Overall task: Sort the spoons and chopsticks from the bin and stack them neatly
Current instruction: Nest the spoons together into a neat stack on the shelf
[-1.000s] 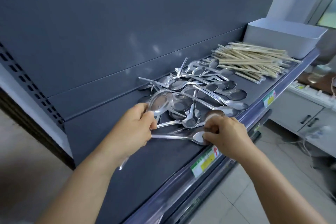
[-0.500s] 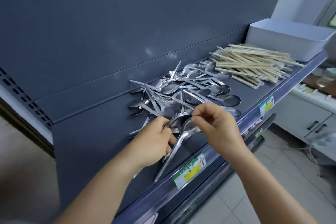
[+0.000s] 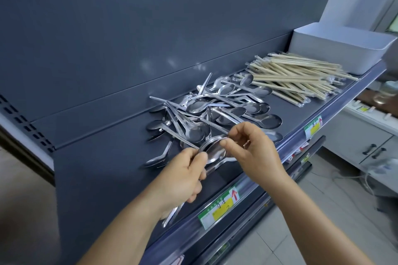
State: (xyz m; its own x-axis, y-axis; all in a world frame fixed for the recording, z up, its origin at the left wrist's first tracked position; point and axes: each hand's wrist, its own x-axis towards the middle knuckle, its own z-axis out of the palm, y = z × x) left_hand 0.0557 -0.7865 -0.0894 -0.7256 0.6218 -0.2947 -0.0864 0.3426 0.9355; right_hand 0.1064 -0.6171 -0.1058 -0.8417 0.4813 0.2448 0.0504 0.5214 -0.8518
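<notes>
1. The left hand (image 3: 183,175) grips a nested stack of steel spoons (image 3: 213,154) by the handles, fingers curled round them; the handle ends poke out below the palm toward the near edge of the shelf.
2. The right hand (image 3: 253,153) pinches the far rim of the stack's top bowl between thumb and forefinger, with the other fingers loosely curled.
3. The stack is held just above the dark grey shelf (image 3: 107,178), at the near side of the loose spoon pile (image 3: 215,112).
4. That pile lies tangled in the middle of the shelf, bowls and handles pointing every way, some spoons face down at its left edge.
5. To the right of the pile, a heap of pale wooden chopsticks (image 3: 297,80) lies roughly parallel, a few of them in clear wrappers.
6. Farther right, at the shelf's end, stands the white bin (image 3: 336,49), just beside the chopsticks.
7. A green and yellow price label (image 3: 219,208) with a red arrow sits on the shelf's front rail below the hands.
</notes>
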